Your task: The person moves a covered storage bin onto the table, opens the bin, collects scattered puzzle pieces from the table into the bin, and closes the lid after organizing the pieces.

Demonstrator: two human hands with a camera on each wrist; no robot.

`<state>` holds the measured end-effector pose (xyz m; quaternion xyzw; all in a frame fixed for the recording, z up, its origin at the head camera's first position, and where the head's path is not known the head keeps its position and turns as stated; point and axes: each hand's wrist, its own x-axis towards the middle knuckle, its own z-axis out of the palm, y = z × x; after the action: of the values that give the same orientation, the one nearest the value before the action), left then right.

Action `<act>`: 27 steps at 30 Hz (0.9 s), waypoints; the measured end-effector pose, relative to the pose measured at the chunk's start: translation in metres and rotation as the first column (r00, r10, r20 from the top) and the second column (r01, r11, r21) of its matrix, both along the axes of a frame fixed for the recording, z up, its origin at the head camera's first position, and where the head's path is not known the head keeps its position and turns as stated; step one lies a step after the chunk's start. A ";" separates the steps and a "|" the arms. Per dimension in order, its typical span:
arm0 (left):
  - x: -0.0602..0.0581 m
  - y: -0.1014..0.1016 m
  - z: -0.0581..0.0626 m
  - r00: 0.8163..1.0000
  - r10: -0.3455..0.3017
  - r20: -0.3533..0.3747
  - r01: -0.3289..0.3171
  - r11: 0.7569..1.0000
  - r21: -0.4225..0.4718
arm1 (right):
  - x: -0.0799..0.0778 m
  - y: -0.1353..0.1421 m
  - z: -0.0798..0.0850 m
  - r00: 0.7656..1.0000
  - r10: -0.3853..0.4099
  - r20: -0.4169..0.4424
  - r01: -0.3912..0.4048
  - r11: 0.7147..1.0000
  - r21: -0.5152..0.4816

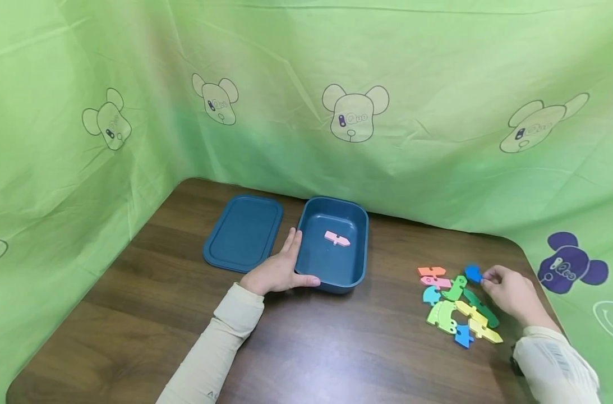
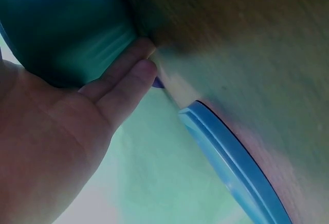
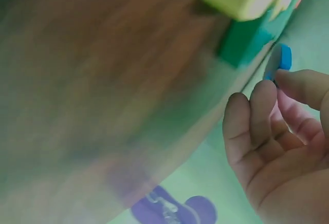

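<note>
My right hand (image 1: pixel 510 292) pinches a blue puzzle piece (image 1: pixel 473 274) between thumb and fingertips at the table's right side. In the right wrist view the blue piece stands edge-on at the fingertips. My left hand (image 1: pixel 281 269) rests against a dark blue box (image 1: pixel 364 252), its straight fingers along the left wall and the thumb at the front edge. Inside the box lies a pink arrow-shaped piece (image 1: pixel 337 239). Several loose pieces lie left of my right hand, among them a green frog-like head (image 1: pixel 441 317), an orange piece (image 1: pixel 431 271) and a long green piece (image 1: pixel 481 308).
A flat blue lid (image 1: pixel 244 231) lies left of the box. The brown wooden table (image 1: pixel 134 314) ends at a green curtain (image 1: pixel 286 151) behind and at both sides. Yellow pieces (image 1: pixel 485 331) and another blue piece (image 1: pixel 463 336) lie nearest the front of the pile.
</note>
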<state>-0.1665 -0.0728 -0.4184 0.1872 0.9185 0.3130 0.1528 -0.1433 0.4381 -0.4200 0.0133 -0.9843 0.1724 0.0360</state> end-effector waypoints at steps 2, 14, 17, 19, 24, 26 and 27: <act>0.000 0.001 0.000 1.000 -0.002 0.002 0.002 1.000 0.000 | -0.001 -0.007 0.004 0.999 -0.007 -0.032 0.007 1.000 -0.011; 0.003 0.000 0.002 1.000 -0.002 0.005 0.002 1.000 -0.004 | -0.021 -0.072 0.035 0.995 -0.020 -0.097 0.003 0.986 -0.165; 0.003 0.001 0.001 1.000 -0.006 0.007 0.006 1.000 0.004 | -0.030 -0.089 0.042 0.991 0.016 -0.134 -0.039 0.986 -0.165; 0.003 0.001 0.001 1.000 -0.007 0.007 0.007 1.000 0.009 | -0.036 -0.101 0.046 0.987 0.032 -0.158 -0.058 0.985 -0.161; 0.002 0.000 0.002 1.000 -0.003 0.001 0.003 1.000 0.015 | -0.051 -0.132 0.051 0.981 0.070 -0.181 -0.103 0.978 -0.181; 0.001 0.000 0.002 1.000 -0.005 -0.001 0.005 1.000 0.012 | -0.056 -0.145 0.052 0.978 0.090 -0.186 -0.126 0.974 -0.190; 0.001 0.000 0.002 1.000 -0.005 0.000 0.005 1.000 0.013 | -0.058 -0.151 0.053 0.977 0.098 -0.189 -0.135 0.971 -0.195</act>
<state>-0.1653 -0.0727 -0.4161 0.1905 0.9160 0.3185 0.1525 -0.2012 0.2866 -0.3672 0.0827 -0.9513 0.2739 0.1147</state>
